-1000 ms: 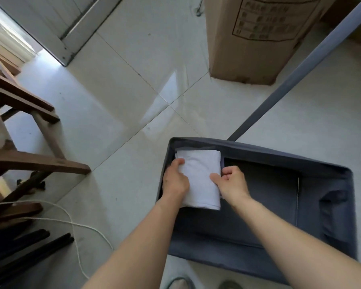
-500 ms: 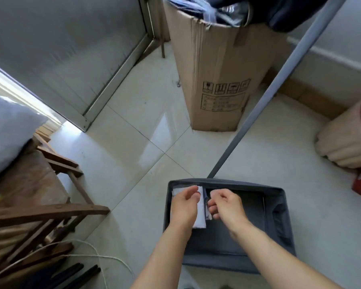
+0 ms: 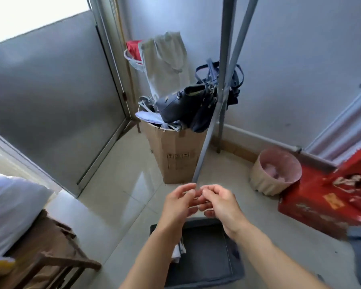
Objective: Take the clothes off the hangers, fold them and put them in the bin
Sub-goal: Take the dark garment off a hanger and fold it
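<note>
A dark grey fabric bin (image 3: pixel 208 253) sits on the tiled floor below my arms. A folded white garment (image 3: pixel 178 250) lies inside it at the left wall, mostly hidden by my left forearm. My left hand (image 3: pixel 178 202) and my right hand (image 3: pixel 221 202) are raised above the bin, close together, fingers loosely curled and holding nothing. A grey rack leg (image 3: pixel 213 126) slants up just behind my fingertips. No hanger or hanging clothes can be seen.
A tall cardboard box (image 3: pixel 175 153) full of dark bags stands behind the bin. A pink basket (image 3: pixel 275 172) and a red box (image 3: pixel 325 197) lie to the right. A wooden chair (image 3: pixel 50 253) with a white pillow (image 3: pixel 10 209) stands at the left.
Both hands let go of the folded white garment, left it in the bin and rose above it. The view tilted up from the bin toward the wall and rack.
</note>
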The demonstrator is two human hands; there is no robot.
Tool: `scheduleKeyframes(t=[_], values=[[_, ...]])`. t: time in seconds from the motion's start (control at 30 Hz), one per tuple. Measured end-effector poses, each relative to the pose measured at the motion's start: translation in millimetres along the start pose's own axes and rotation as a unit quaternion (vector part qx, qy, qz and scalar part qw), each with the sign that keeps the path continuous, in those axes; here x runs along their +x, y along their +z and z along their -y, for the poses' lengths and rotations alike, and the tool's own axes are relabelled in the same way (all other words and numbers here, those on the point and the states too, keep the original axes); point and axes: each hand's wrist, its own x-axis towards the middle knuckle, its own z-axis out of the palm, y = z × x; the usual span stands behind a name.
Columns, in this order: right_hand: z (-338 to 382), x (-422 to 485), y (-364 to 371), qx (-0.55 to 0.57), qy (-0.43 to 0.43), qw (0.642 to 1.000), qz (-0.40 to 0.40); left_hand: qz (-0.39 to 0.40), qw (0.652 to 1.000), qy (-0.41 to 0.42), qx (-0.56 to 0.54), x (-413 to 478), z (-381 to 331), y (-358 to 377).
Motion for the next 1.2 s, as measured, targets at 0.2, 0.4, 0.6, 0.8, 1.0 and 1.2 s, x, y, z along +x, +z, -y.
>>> scheduleKeyframes(t=[0.2, 0.4, 0.6, 0.8, 1.0, 1.2], values=[[79.5, -99.6, -72.3, -0.013, -0.114, 0.993, -0.033, 0.097, 0.988, 0.107, 0.054, -90.0, -81.4, 60.9], [124.5, -186.7, -144.7, 0.020, -0.200, 0.974, -0.103, 0.190, 0.963, 0.182, 0.050, -165.7, -121.5, 132.6], [141.4, -260.7, -211.5, 0.047, -0.260, 0.947, -0.184, 0.257, 0.941, 0.218, 0.026, -225.2, -137.2, 210.1], [150.7, -314.8, -271.3, -0.024, -0.305, 0.911, -0.275, 0.316, 0.918, 0.240, 0.026, -273.3, -146.2, 275.9], [189.2, -342.2, -340.0, -0.197, -0.412, 0.726, -0.515, 0.336, 0.906, 0.251, 0.050, -290.8, -160.6, 318.1], [213.5, -339.4, -400.9, -0.438, -0.145, 0.672, -0.578, 0.347, 0.894, 0.277, 0.065, -290.3, -173.9, 346.4]])
